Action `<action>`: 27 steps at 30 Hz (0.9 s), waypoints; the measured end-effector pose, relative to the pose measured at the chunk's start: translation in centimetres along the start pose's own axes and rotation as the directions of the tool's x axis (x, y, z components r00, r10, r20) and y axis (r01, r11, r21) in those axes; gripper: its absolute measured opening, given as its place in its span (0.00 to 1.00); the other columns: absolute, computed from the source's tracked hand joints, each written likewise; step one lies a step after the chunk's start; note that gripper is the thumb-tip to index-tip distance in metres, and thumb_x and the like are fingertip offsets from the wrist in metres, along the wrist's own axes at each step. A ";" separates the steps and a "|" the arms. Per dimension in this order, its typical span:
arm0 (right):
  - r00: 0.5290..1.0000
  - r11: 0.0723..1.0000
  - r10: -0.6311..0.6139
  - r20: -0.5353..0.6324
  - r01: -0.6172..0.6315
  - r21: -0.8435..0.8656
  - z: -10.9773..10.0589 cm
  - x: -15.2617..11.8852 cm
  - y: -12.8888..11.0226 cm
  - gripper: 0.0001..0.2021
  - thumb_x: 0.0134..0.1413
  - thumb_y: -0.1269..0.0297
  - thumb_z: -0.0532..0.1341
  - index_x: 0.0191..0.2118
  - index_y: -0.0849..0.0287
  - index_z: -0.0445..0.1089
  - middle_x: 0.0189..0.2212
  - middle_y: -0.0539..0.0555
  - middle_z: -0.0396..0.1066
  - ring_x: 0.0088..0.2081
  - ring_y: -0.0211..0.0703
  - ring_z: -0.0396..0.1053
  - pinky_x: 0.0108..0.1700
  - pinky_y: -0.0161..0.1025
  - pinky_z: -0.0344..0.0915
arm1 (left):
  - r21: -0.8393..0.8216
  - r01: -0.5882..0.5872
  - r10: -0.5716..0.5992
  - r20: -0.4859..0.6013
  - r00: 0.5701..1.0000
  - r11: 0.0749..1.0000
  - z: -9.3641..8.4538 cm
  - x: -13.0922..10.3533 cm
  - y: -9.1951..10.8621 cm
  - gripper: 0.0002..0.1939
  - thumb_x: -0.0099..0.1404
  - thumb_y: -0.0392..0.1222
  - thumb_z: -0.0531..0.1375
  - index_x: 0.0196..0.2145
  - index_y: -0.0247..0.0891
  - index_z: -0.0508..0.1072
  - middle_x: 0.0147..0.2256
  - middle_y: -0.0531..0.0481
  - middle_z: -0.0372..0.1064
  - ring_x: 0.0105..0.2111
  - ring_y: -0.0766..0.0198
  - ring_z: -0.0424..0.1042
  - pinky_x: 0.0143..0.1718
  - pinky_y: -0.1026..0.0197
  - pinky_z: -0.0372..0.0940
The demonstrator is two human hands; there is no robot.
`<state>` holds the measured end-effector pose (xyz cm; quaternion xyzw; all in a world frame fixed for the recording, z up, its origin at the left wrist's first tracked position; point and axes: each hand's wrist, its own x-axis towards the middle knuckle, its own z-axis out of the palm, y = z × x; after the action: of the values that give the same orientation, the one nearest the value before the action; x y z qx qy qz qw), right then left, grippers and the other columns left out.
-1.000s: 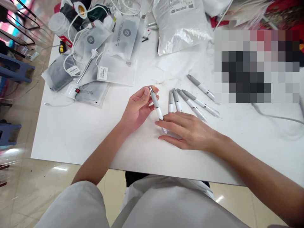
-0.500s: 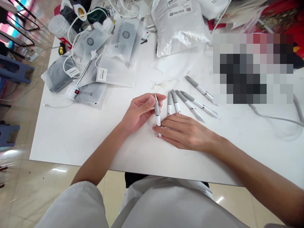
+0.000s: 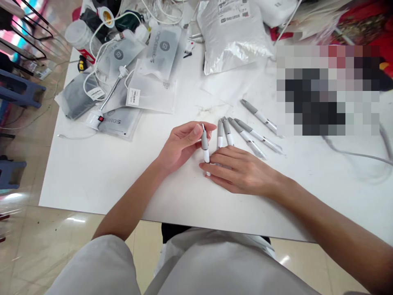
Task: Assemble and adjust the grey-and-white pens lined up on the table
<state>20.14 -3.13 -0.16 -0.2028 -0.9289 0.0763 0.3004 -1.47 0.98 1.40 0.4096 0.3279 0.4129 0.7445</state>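
Observation:
A white pen with a grey grip and metal tip [image 3: 205, 143] stands nearly upright between my two hands. My left hand [image 3: 179, 145] has its thumb and fingers closed on the grey upper part, the tip showing above. My right hand [image 3: 239, 170] lies palm down, its fingers closed around the white lower end, which they partly cover. Beyond the right hand, several similar grey and white pens [image 3: 247, 136] rest on the table, fanned out. The near ends of two of them are hidden behind my right fingers.
On the white table [image 3: 92, 176], frosted pouches [image 3: 164, 49] lie at the back left with a flexible-neck lamp holder [image 3: 106, 100], cables and a clear jar [image 3: 78, 35]. A stuffed plastic bag [image 3: 233, 37] sits at the back. A grey cable [image 3: 356, 153] runs along the right; a pixelated patch hides part there.
The view has shifted slightly. Both hands keep nearly the same hold on the pen, and the other pens have not moved on the table.

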 end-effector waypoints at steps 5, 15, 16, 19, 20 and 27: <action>1.000 0.999 0.015 0.006 -0.016 0.051 -0.2 0.0 -0.1 0.13 0.70 0.69 0.61 0.57 0.57 0.71 0.40 0.56 0.77 0.43 0.48 0.74 0.44 0.46 0.71 | 0.001 0.008 -0.008 -0.021 1.000 1.000 0.1 0.0 0.0 0.18 0.68 0.59 0.68 0.34 0.41 0.78 0.35 0.49 0.70 0.35 0.63 0.72 0.39 0.56 0.69; 0.998 0.992 0.067 -0.014 -0.065 0.105 -0.1 0.0 0.0 0.09 0.71 0.62 0.62 0.51 0.58 0.72 0.36 0.56 0.74 0.38 0.47 0.72 0.42 0.45 0.70 | 0.011 -0.008 0.008 0.004 1.000 1.000 0.2 0.1 0.0 0.17 0.67 0.58 0.69 0.34 0.41 0.77 0.37 0.48 0.70 0.37 0.63 0.71 0.39 0.57 0.69; 0.996 0.988 0.087 -0.027 -0.083 0.134 -0.1 0.1 0.0 0.07 0.72 0.65 0.61 0.50 0.57 0.71 0.36 0.56 0.74 0.38 0.47 0.72 0.41 0.45 0.70 | 0.007 -0.010 0.010 0.009 1.000 1.000 0.2 0.1 0.0 0.17 0.67 0.58 0.69 0.34 0.41 0.77 0.37 0.48 0.69 0.37 0.63 0.71 0.39 0.57 0.69; 0.988 0.962 0.141 -0.055 -0.124 0.245 -0.3 0.3 -0.2 0.06 0.71 0.69 0.58 0.49 0.57 0.70 0.35 0.55 0.73 0.36 0.46 0.71 0.40 0.44 0.69 | -0.009 -0.017 0.017 0.023 1.000 1.000 0.1 0.1 0.0 0.17 0.68 0.58 0.68 0.33 0.41 0.77 0.38 0.48 0.69 0.36 0.63 0.71 0.39 0.56 0.70; 0.986 0.952 0.155 -0.055 -0.134 0.277 -0.3 0.4 -0.2 0.06 0.71 0.70 0.58 0.49 0.57 0.70 0.35 0.55 0.73 0.36 0.45 0.71 0.40 0.44 0.70 | -0.012 -0.021 0.021 0.030 0.999 1.000 0.1 0.1 0.0 0.17 0.68 0.58 0.68 0.33 0.42 0.76 0.38 0.49 0.68 0.36 0.63 0.70 0.38 0.56 0.70; 0.966 0.889 0.257 -0.037 -0.221 0.401 -0.6 0.4 -0.6 0.08 0.67 0.73 0.57 0.46 0.54 0.69 0.33 0.52 0.72 0.33 0.43 0.68 0.39 0.42 0.68 | 0.001 -0.005 0.004 0.050 0.999 1.000 0.1 0.0 0.3 0.19 0.68 0.60 0.68 0.33 0.41 0.74 0.37 0.48 0.68 0.36 0.63 0.71 0.39 0.55 0.72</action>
<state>19.98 -3.50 0.65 -0.2543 -0.8482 0.2884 0.3643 -1.46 1.06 1.68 0.4208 0.3086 0.4041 0.7513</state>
